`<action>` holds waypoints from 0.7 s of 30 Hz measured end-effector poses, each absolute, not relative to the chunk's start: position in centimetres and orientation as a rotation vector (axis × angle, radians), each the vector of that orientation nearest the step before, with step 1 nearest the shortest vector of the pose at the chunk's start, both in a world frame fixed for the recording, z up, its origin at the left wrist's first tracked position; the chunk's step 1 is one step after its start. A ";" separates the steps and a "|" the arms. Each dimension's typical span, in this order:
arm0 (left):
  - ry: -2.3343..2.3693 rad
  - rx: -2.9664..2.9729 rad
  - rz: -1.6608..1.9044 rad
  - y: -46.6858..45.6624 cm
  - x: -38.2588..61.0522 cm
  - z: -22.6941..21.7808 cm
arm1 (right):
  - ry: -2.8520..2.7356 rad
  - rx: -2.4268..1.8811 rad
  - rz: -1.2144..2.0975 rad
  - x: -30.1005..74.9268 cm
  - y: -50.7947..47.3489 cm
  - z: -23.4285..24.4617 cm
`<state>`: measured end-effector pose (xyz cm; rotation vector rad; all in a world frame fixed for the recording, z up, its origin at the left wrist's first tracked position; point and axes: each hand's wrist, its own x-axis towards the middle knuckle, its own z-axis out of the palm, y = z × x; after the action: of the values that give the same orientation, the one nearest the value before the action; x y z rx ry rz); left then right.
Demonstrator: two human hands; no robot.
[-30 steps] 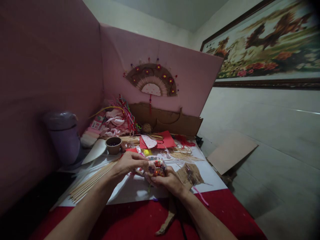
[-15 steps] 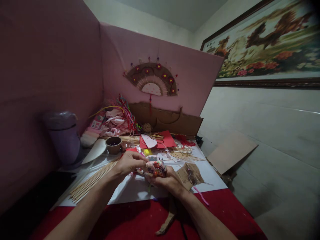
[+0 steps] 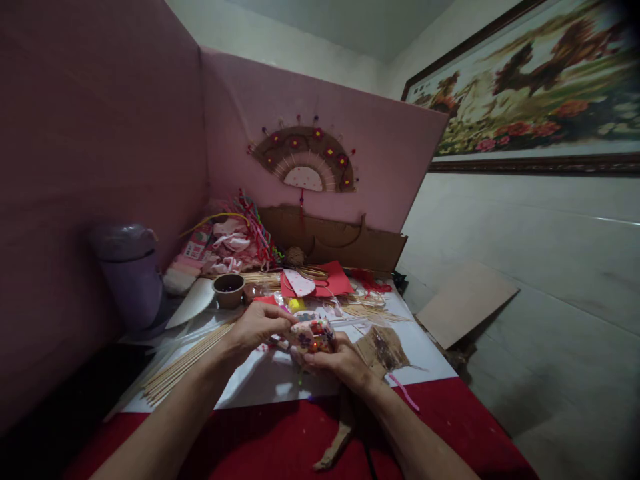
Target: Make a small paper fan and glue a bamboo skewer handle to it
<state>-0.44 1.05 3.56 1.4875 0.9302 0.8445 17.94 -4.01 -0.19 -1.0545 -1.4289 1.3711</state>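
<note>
L hand [image 3: 263,328]: fingertips at floral obj [image 3: 320,329], can't tell if gripping
R hand [image 3: 346,363]: holding floral obj
Sticks [image 3: 187,361]: nr L hand
Cardbd [image 3: 384,347]: nr R hand

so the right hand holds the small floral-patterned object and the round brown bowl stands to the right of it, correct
Not quite: the head view shows the round brown bowl to the left of the small floral-patterned object; the right hand does hold that object.
</note>
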 end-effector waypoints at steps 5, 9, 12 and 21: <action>0.768 1.546 0.742 1.0 -0.8 3.9 | -1.383 -0.994 1.432 18.0 -3.9 0.2; 0.801 1.540 0.744 1.1 -0.3 3.3 | -1.408 -1.054 1.366 18.1 -3.8 -0.2; 0.796 1.534 0.778 1.0 0.0 2.9 | -1.415 -1.074 1.342 18.1 -3.7 -0.4; 0.955 1.568 0.886 0.9 0.3 2.9 | -1.380 -1.073 1.418 17.8 -4.1 0.1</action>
<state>0.34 0.94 2.95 1.5682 0.9551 0.8862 17.84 -4.09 0.08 -1.0735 -1.3797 1.4178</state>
